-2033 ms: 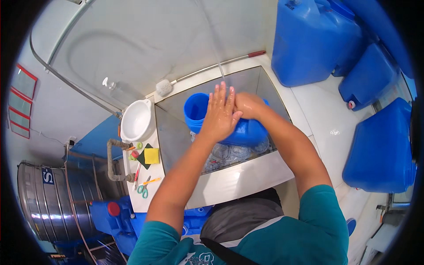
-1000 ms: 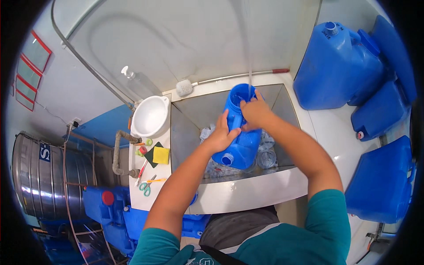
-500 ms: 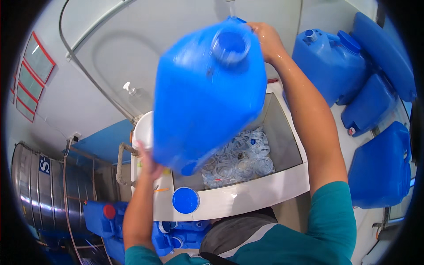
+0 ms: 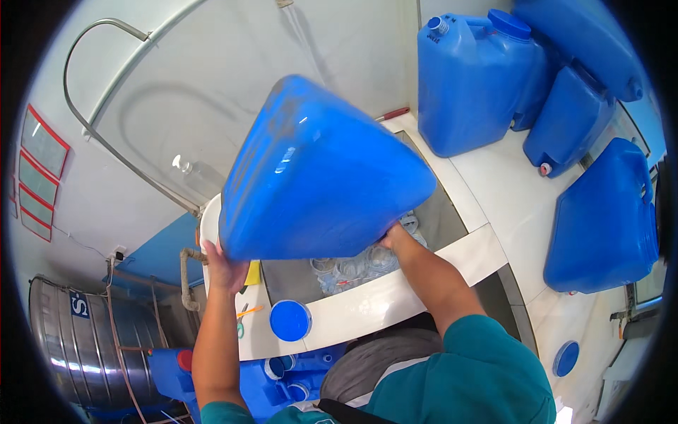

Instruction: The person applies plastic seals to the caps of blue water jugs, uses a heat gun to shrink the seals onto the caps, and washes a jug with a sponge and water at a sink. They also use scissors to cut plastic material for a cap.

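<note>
A large blue plastic jerrycan (image 4: 318, 169) is held up over the sink, tilted so that its scuffed base faces me. Its mouth and handle are turned away and hidden. My left hand (image 4: 226, 270) supports the lower left corner, and my right hand (image 4: 390, 235) grips it from below on the right, its fingers mostly behind the can. Beneath it, the grey sink basin (image 4: 441, 215) holds a heap of clear plastic pieces (image 4: 364, 267). On the white front ledge, close to my left forearm, lies a round blue cap (image 4: 290, 320).
More blue jerrycans (image 4: 466, 92) stand on the white counter (image 4: 480, 187) at right. A pump bottle (image 4: 198, 173) and white bowl (image 4: 210, 226) are at left, with scissors (image 4: 241, 325) on the ledge. Below left are blue containers (image 4: 258, 385) and a steel tank (image 4: 85, 339).
The jerrycan has been turned so its base, not its open mouth, faces me. My right hand has come down from the top to its underside. The view has shifted right.
</note>
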The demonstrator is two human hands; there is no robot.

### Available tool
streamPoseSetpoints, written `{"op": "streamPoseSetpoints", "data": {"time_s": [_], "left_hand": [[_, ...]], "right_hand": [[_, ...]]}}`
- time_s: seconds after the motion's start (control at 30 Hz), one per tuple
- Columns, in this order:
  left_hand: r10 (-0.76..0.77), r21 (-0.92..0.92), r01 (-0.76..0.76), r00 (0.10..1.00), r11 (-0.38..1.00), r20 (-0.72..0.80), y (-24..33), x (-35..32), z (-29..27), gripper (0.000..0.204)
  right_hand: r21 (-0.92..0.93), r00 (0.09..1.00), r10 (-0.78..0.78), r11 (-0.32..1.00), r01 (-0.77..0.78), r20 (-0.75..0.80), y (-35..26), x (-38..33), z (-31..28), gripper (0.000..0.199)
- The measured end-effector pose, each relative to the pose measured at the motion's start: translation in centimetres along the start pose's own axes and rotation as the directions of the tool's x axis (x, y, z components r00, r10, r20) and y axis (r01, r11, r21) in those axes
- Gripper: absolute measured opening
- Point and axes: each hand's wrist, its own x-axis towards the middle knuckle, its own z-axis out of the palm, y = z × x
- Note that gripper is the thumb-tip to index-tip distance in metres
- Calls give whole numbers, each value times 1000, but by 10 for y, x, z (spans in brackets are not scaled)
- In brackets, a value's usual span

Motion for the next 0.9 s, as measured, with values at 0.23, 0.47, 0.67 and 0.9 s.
{"op": "streamPoseSetpoints", "data": {"time_s": [0.23, 0.47, 0.67, 0.9], "left_hand": [[483, 367, -517, 855, 773, 188, 23, 45, 102, 109], [510, 431, -548, 833, 716, 213, 50, 29, 160, 118], [414, 617, -583, 812, 528, 413, 17, 18, 215, 127], [284, 686, -617, 787, 385, 548, 3, -2, 233, 124]], "right_hand": [[4, 975, 172, 985, -174, 140, -9, 18, 9, 46], [-965, 962, -206, 153, 212, 179, -119, -64, -38, 43], [-764, 870, -494, 561, 319, 0, -186, -195, 6, 44], [-668, 901, -432, 679, 305, -28, -161, -234, -40, 59]]}}
